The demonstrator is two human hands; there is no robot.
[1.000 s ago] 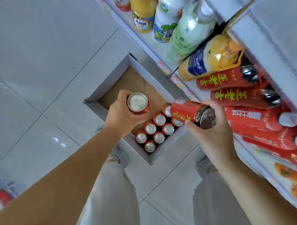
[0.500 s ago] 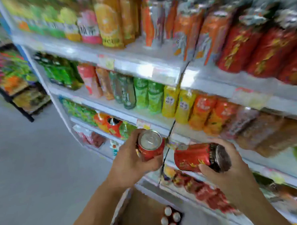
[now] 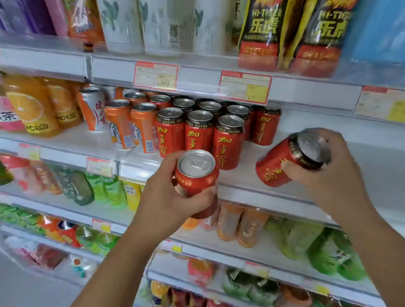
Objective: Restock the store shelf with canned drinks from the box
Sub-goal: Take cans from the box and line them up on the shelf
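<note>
- On the middle shelf (image 3: 359, 155), the standing red cans (image 3: 200, 132) sit upright in rows, with bare space just right of them.
- The right hand (image 3: 332, 177) grips a tilted red can (image 3: 287, 159) near its top end. Its long axis leans and its base points down-left at that gap. This hand is the nearer one, so it likely places first.
- The left hand (image 3: 166, 201) wraps a near-upright red can (image 3: 195, 174) in front of the shelf lip.
- Count: two cans in hands and at least seven standing; those deeper in are unclear. The box is out of view.
</note>
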